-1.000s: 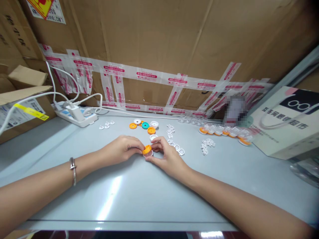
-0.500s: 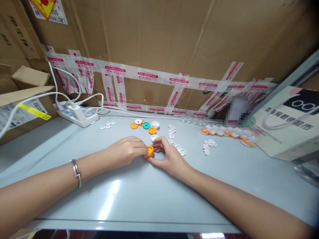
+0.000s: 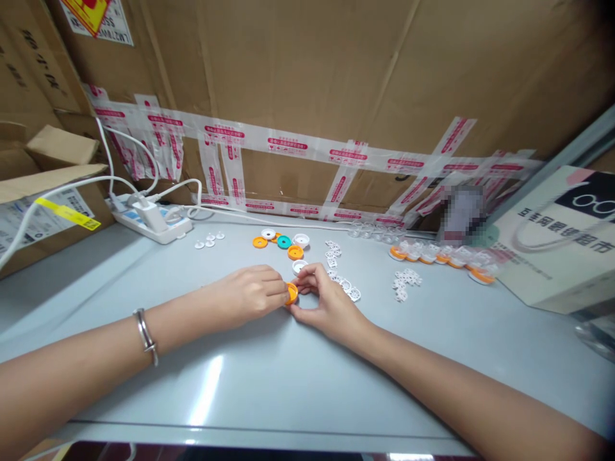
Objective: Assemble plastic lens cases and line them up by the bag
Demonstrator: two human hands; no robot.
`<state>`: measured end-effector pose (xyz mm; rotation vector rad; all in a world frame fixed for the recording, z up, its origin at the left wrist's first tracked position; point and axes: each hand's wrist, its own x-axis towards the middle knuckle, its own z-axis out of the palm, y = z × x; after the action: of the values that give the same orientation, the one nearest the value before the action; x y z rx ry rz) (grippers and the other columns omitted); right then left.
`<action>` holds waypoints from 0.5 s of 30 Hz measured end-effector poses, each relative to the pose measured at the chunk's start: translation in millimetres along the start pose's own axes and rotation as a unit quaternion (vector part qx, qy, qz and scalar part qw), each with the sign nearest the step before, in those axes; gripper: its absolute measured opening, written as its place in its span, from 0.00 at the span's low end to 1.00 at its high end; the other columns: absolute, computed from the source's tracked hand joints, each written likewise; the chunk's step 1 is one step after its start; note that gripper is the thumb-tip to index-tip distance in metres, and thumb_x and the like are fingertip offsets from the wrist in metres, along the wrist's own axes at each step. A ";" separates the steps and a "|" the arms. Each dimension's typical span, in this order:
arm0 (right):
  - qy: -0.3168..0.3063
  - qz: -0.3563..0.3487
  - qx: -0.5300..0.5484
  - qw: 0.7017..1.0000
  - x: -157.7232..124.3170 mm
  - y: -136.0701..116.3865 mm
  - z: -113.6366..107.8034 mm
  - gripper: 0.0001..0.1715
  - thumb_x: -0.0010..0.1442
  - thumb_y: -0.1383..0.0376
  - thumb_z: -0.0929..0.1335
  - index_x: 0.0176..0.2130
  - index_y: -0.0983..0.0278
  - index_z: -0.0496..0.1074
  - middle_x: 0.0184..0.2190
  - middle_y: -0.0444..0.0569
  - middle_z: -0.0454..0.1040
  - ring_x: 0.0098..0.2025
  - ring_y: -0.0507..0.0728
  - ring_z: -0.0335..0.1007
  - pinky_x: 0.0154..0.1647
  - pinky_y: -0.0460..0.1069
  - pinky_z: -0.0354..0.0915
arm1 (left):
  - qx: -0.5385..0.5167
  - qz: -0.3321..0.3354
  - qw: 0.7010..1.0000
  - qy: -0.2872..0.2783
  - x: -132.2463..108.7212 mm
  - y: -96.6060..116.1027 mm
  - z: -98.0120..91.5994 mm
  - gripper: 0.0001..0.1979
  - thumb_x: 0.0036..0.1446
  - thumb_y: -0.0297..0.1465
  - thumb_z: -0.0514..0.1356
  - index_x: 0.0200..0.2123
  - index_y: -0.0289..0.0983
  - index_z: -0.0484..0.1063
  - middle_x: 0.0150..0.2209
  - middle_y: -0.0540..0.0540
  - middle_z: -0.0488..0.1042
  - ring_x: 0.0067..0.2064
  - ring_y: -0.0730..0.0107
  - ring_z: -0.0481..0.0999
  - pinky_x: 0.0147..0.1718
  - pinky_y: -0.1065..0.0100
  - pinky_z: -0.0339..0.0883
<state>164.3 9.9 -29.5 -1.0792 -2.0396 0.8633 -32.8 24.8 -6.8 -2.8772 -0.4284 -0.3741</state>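
Between my two hands is a small orange round plastic piece (image 3: 292, 294) with a raised rim, low over the grey table. My right hand (image 3: 327, 298) grips its right side, thumb in front and fingers behind. My left hand (image 3: 257, 291) is closed at its left side, fingertips over the rim; whether they pinch something smaller inside is hidden. Just behind the hands lie a white round piece (image 3: 300, 267), another orange one (image 3: 295, 253) and a teal disc (image 3: 284, 242). White spoked pieces (image 3: 354, 294) lie to the right of my right hand.
Small white pegged discs (image 3: 210, 243) lie near a power strip (image 3: 166, 230) at the back left. To the right are small white parts (image 3: 401, 294) and a row of orange-and-white assemblies with clear tops (image 3: 427, 254). Cardboard boxes (image 3: 307, 77) and a paper bag (image 3: 552, 250) border the table.
My left fingers have moved slightly further over the orange piece, covering more of its left side. My right hand keeps its grip. The view has shifted a little.
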 end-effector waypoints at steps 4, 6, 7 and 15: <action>0.003 -0.006 -0.004 1.000 0.0 2.0 0.8 0.22 0.48 0.68 0.68 0.39 0.60 0.53 0.36 0.46 0.68 0.37 0.52 0.68 0.42 0.50 0.67 | 0.017 -0.003 1.000 -0.021 3.2 4.1 -3.9 0.10 0.61 0.24 0.50 0.35 0.32 0.71 0.34 0.41 0.74 0.38 0.63 0.70 0.38 0.64 0.64; 0.005 -0.009 -0.007 1.000 0.5 2.3 1.1 0.21 0.47 0.68 0.68 0.38 0.60 0.53 0.36 0.46 0.68 0.37 0.52 0.68 0.41 0.50 0.67 | 0.036 0.001 0.999 -0.025 6.4 8.6 -6.8 0.10 0.60 0.24 0.50 0.32 0.32 0.71 0.32 0.42 0.73 0.36 0.63 0.69 0.36 0.64 0.64; 0.006 -0.010 -0.009 1.000 0.8 2.2 1.2 0.21 0.47 0.69 0.68 0.38 0.60 0.53 0.35 0.46 0.68 0.37 0.52 0.68 0.41 0.49 0.67 | 0.049 0.004 0.998 -0.024 8.2 11.0 -7.9 0.10 0.60 0.23 0.51 0.31 0.32 0.71 0.31 0.42 0.73 0.34 0.64 0.69 0.35 0.64 0.64; 0.004 -0.019 -0.016 1.000 2.8 3.2 0.4 0.22 0.46 0.68 0.68 0.37 0.60 0.52 0.35 0.45 0.68 0.36 0.52 0.68 0.39 0.49 0.66 | 0.082 0.018 0.996 -0.029 12.3 10.6 -6.3 0.06 0.57 0.23 0.55 0.29 0.32 0.70 0.30 0.45 0.71 0.32 0.65 0.67 0.34 0.64 0.63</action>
<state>164.2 13.7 -31.6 -1.0553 -2.0677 0.8091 -19.5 16.5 0.7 -2.7379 -0.3965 -0.2389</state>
